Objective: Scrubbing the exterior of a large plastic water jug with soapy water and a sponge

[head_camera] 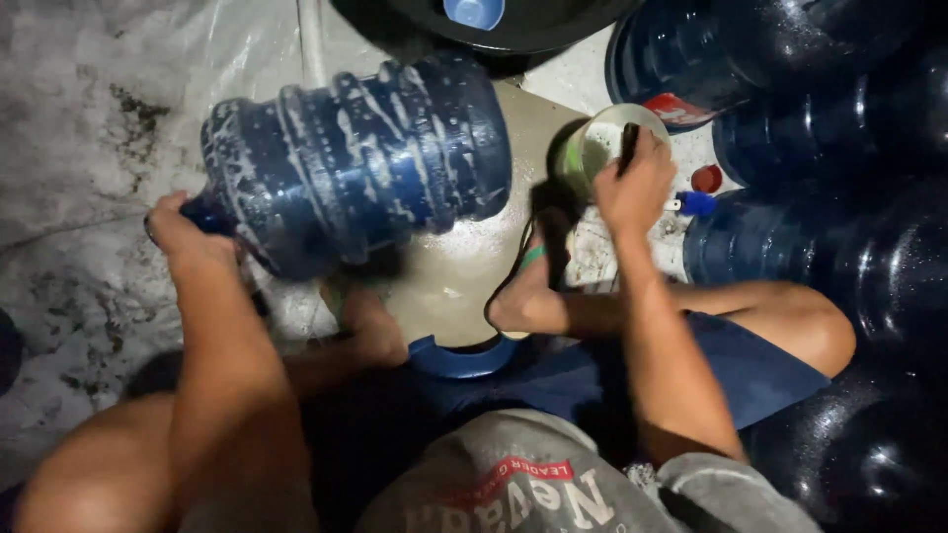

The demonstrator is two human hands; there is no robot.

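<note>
The big dark-blue ribbed plastic water jug (355, 163) lies tipped on its side across the upper middle of the view, its flat base toward two o'clock and its neck down toward eight o'clock. Soapy streaks run over the ribs, so it looks held this way to let the wash reach all round rather than to stand and drain.

Your left hand (183, 232) is closed around the neck end at the jug's eight o'clock, taking the weight there and keeping the barrel from rolling; the mouth itself is hidden behind your fingers.

Your right hand (634, 183) is well apart from the jug, off its three o'clock side, curled shut on a dark slim tool handle (628, 146) that dips into a small pale round plastic bowl (602, 148) with a greenish rim. The bowl sits just beyond the jug's base, close enough to reach without letting go of the neck.

Below the jug, at six o'clock, your bare feet rest on the wet pale concrete floor (464, 276), one in a green-strapped sandal (533, 259).

At three to five o'clock more dark-blue water jugs (820, 237) crowd together, with a small blue cap (697, 203) and a red cap (706, 179) lying between them and the bowl. At twelve o'clock a black tub (553, 25) holds a light-blue dipper (474, 12).
</note>
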